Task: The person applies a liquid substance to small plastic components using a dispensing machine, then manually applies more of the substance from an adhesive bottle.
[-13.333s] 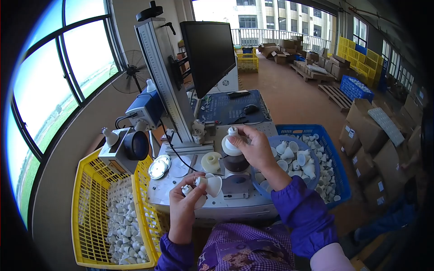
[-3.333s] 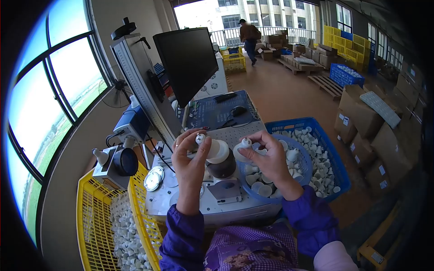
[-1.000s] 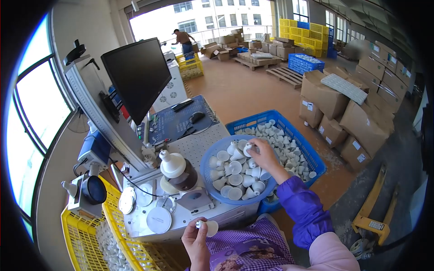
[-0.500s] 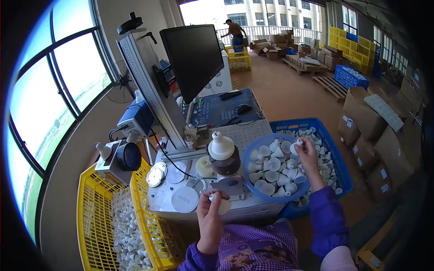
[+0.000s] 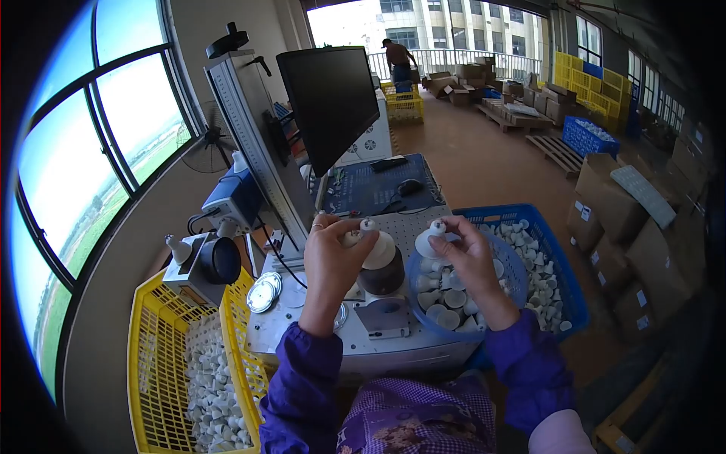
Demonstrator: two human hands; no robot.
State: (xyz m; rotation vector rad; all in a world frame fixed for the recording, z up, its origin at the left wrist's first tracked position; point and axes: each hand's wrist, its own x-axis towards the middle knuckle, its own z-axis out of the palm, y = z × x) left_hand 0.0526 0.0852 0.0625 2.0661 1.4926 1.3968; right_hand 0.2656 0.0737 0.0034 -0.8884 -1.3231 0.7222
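My left hand [image 5: 333, 253] is closed with a small white part between its fingers, and its fingertips touch the top of the white cone-shaped piece [image 5: 382, 251] on the dark round fixture [image 5: 383, 278]. Just to the right, my right hand [image 5: 470, 261] pinches a white lamp cup [image 5: 429, 240] by its narrow neck, cup side down, above the near-left rim of a round blue basket [image 5: 517, 261]. More white cups [image 5: 454, 297] lie in that basket. A silvery metal bracket [image 5: 382, 316] stands below the fixture.
A yellow crate [image 5: 246, 356] of white cups is at lower left. The blue crate [image 5: 571, 291] sits right of the bench. A monitor [image 5: 329, 106] and a metal column [image 5: 261, 136] rise behind. Another person [image 5: 398, 59] stands far back near cartons [image 5: 605, 197].
My left hand has moved up and forward to the fixture. My right hand has moved left from over the basket, now with a white cup hanging from its fingers.
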